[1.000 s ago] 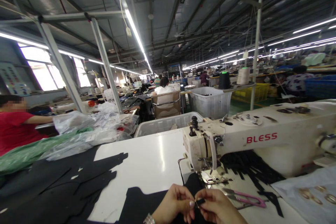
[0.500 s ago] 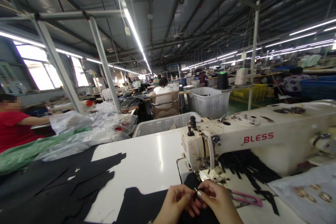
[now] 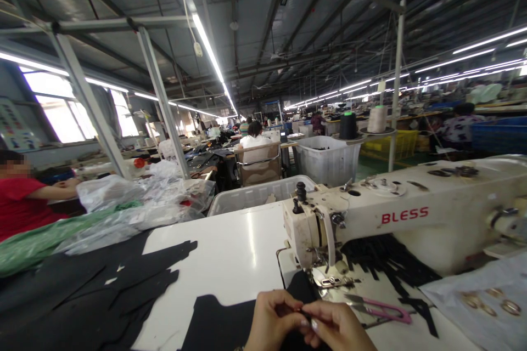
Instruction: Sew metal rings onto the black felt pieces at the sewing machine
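My left hand (image 3: 275, 319) and my right hand (image 3: 334, 322) meet at the bottom centre, fingertips pinched together on a small dark piece (image 3: 305, 315) that is mostly hidden. Black fabric (image 3: 222, 319) lies beneath and to the left of them, reaching toward the needle area of the white sewing machine (image 3: 403, 214). To the right of my right hand rests a pink-handled thread snipper (image 3: 389, 310). Black strips (image 3: 387, 260) are heaped under the machine arm. Gold-coloured rings (image 3: 510, 307) sit on a pale plastic bag (image 3: 465, 288) at the right.
Large black fabric pieces (image 3: 82, 290) cover the left of the white table (image 3: 222, 247). Behind them lie clear plastic bags (image 3: 144, 197). A person in red (image 3: 20, 203) sits at the far left. Grey bins (image 3: 327, 162) and thread cones (image 3: 348, 125) stand beyond the machine.
My hands have drawn closer around the small piece, and its gold-coloured glint no longer shows. More of the snipper's blades is visible. At the left, the other person's arm has pulled back.
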A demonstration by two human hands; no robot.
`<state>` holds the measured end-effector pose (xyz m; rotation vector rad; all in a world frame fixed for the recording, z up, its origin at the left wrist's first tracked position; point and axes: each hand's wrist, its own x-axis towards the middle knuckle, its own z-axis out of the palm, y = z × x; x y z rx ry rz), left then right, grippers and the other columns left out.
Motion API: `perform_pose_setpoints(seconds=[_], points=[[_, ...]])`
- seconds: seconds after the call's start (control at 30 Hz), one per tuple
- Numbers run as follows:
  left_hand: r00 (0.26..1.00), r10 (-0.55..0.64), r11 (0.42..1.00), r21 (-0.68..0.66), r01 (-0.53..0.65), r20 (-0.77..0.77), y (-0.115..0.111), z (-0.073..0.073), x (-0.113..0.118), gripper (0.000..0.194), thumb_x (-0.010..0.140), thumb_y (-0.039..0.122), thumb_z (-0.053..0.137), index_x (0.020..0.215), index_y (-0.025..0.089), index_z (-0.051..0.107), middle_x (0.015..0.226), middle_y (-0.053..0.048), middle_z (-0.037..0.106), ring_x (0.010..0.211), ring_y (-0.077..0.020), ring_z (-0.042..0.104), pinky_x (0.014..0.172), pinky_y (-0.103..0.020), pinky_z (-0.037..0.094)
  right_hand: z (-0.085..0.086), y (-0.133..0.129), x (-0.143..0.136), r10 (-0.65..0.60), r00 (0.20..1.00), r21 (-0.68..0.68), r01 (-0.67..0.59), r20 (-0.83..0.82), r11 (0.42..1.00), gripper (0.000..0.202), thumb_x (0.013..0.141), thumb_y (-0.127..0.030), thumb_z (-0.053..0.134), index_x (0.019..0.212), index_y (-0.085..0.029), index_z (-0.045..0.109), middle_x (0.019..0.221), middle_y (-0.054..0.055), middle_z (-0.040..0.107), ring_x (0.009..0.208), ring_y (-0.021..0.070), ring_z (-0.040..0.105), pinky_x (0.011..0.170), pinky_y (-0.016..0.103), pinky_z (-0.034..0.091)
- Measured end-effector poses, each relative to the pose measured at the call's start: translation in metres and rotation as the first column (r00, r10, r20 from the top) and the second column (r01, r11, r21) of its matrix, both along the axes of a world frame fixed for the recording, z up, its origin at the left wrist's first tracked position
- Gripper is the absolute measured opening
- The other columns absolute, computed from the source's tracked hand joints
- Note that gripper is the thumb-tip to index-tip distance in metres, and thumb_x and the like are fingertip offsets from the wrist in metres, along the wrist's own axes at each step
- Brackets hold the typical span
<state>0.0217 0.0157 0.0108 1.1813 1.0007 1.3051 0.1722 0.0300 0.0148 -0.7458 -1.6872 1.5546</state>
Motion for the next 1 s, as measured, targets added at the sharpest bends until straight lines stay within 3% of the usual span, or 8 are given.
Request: perform_pose_setpoints(seconds=[0.1, 0.23, 0.4, 0.53, 0.63, 0.87, 1.0], points=[[0.996, 0.064, 0.998, -0.025, -0.066, -0.066, 0.000, -0.002, -0.001, 0.026, 0.047, 0.026, 0.080, 0.051, 0.013, 0.057, 0.046, -0.001, 0.062, 0.043, -0.0146, 0.059, 0.043, -0.020, 0.044, 0.002, 0.000, 0.004, -0.019, 1.000, 0.022, 0.019, 0.014, 1.000, 0.024, 0.076, -0.033, 0.053, 0.085, -0.013, 0.062, 0.076, 0.007, 0.067, 0.066, 0.0173, 0.060, 0.062, 0.028, 0.046], [0.983, 0.117, 0.993, 0.017, -0.116, -0.138, -0.001, 0.000, 0.000, 0.027, 0.044, 0.020, 0.081, 0.048, 0.013, 0.055, 0.045, 0.000, 0.061, 0.039, -0.0111, 0.055, 0.038, -0.017, 0.038, -0.009, 0.009, 0.003, -0.137, 0.991, -0.074, 0.137, 0.009, 0.988, 0.023, 0.065, -0.033, 0.064, 0.074, -0.012, 0.063, 0.060, 0.004, 0.066, 0.052, 0.0154, 0.059, 0.051, 0.025, 0.044], [1.000, -0.011, 0.996, -0.085, 0.009, -0.015, -0.004, 0.006, 0.001, 0.028, 0.044, 0.024, 0.082, 0.052, 0.012, 0.058, 0.047, -0.002, 0.063, 0.042, -0.0122, 0.058, 0.042, -0.018, 0.042, -0.010, 0.013, 0.003, -0.054, 0.998, -0.070, 0.055, 0.011, 0.996, 0.023, 0.066, -0.036, 0.063, 0.067, -0.012, 0.062, 0.055, 0.003, 0.065, 0.047, 0.0126, 0.056, 0.047, 0.022, 0.042], [0.993, -0.119, 0.987, -0.110, 0.121, 0.026, -0.005, 0.009, -0.001, 0.025, 0.052, 0.028, 0.078, 0.060, 0.009, 0.064, 0.052, -0.004, 0.064, 0.047, -0.0120, 0.059, 0.049, -0.020, 0.045, -0.003, 0.010, 0.004, -0.133, 0.990, -0.045, 0.135, 0.042, 0.990, 0.024, 0.064, -0.036, 0.063, 0.064, -0.013, 0.061, 0.051, 0.001, 0.061, 0.045, 0.0117, 0.054, 0.045, 0.022, 0.040], [0.992, -0.126, 0.988, -0.090, 0.125, -0.010, -0.005, 0.007, -0.002, 0.023, 0.056, 0.028, 0.076, 0.064, 0.009, 0.065, 0.054, -0.004, 0.064, 0.050, -0.0114, 0.059, 0.050, -0.019, 0.045, 0.001, 0.009, 0.006, -0.158, 0.983, -0.035, 0.162, 0.098, 0.986, 0.018, 0.062, -0.031, 0.064, 0.064, -0.013, 0.063, 0.051, 0.000, 0.061, 0.046, 0.0120, 0.054, 0.046, 0.022, 0.040], [0.979, -0.101, 0.995, -0.027, 0.098, -0.175, -0.002, 0.000, -0.002, 0.021, 0.062, 0.028, 0.070, 0.066, 0.008, 0.066, 0.056, -0.006, 0.064, 0.049, -0.0117, 0.057, 0.048, -0.018, 0.041, 0.001, 0.014, 0.012, -0.077, 0.987, -0.094, 0.091, 0.143, 0.991, 0.010, 0.059, -0.020, 0.059, 0.064, -0.013, 0.065, 0.054, 0.001, 0.063, 0.048, 0.0116, 0.055, 0.048, 0.022, 0.042], [0.970, -0.096, 0.995, -0.009, 0.096, -0.222, -0.003, 0.001, -0.002, 0.015, 0.063, 0.024, 0.068, 0.066, 0.009, 0.066, 0.057, -0.006, 0.064, 0.050, -0.0122, 0.057, 0.048, -0.018, 0.041, 0.004, 0.011, 0.010, -0.111, 0.971, -0.016, 0.118, 0.211, 0.993, 0.012, 0.060, -0.017, 0.053, 0.062, -0.014, 0.065, 0.052, 0.001, 0.063, 0.047, 0.0124, 0.056, 0.048, 0.022, 0.042]])
